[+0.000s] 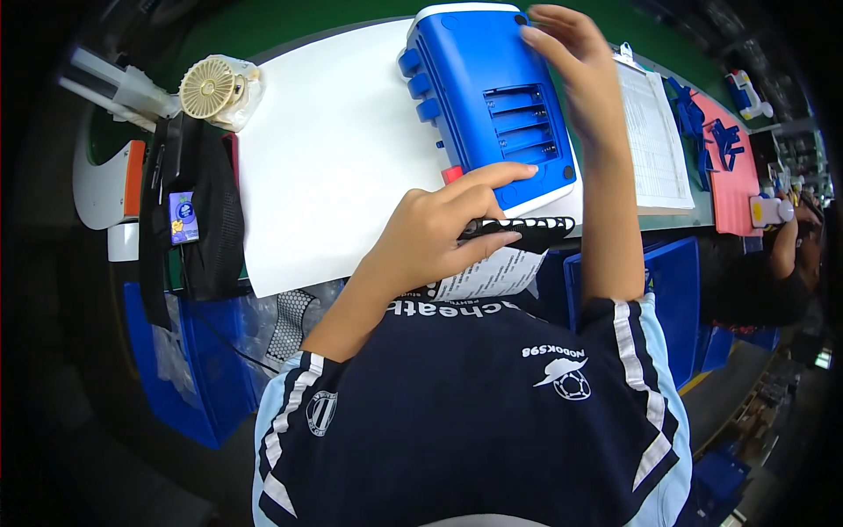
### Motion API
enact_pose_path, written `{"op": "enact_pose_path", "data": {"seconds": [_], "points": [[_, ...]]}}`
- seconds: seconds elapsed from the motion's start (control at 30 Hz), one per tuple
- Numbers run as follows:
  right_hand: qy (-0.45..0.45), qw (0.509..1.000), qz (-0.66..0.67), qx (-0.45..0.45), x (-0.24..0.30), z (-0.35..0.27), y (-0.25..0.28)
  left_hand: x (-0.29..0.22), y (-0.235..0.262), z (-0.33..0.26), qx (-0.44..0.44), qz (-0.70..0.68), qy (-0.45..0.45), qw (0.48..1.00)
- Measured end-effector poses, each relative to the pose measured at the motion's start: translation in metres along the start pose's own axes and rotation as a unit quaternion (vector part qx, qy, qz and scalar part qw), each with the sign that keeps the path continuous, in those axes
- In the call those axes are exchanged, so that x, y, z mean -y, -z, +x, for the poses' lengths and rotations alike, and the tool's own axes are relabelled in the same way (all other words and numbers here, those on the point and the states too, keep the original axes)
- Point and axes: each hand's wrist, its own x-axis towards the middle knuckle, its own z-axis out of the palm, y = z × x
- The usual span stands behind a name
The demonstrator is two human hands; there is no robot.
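Observation:
A blue and white plastic device point(474, 79) lies on the table with its underside up, showing an open battery bay point(527, 123) with no batteries in its slots. Two of its corners on the right carry round black pads point(568, 173). My left hand point(448, 211) pinches a black strip with a row of rounded cut-outs point(544, 232), its index finger stretched onto the device below the bay. Below the strip hangs a printed white sheet point(496, 274). My right hand point(571, 53) is at the far right corner, thumb and fingers curved and apart beside the black pad there.
White paper point(325, 149) covers the table. A cream fan point(211, 88), a black bag point(211, 202) and a small purple box point(183, 217) stand left. Rightward are a clipboard with papers point(654, 132), blue parts point(724, 140) on a pink mat, and another person's arm point(784, 246). Blue bins point(198, 378) sit below.

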Motion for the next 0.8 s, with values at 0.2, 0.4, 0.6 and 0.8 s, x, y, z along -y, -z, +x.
{"op": "enact_pose_path", "data": {"seconds": [0.2, 0.4, 0.6, 0.8], "points": [[0.056, 0.957, -0.007, 0.286, 0.059, -0.058, 0.051, -0.001, 0.002, 0.0, 0.009, 0.007, 0.019, 1.0], [-0.016, 0.958, -0.088, 0.271, 0.064, -0.096, 0.063, 0.002, 0.0, 0.002, 0.002, -0.009, 0.011, 1.0], [0.011, 0.97, -0.109, 0.218, 0.065, -0.102, 0.057, 0.003, 0.001, 0.004, 0.012, 0.0, 0.005, 1.0], [0.031, 0.958, -0.129, 0.253, 0.067, -0.097, 0.06, 0.001, 0.003, 0.002, 0.016, -0.001, 0.011, 1.0]]}}
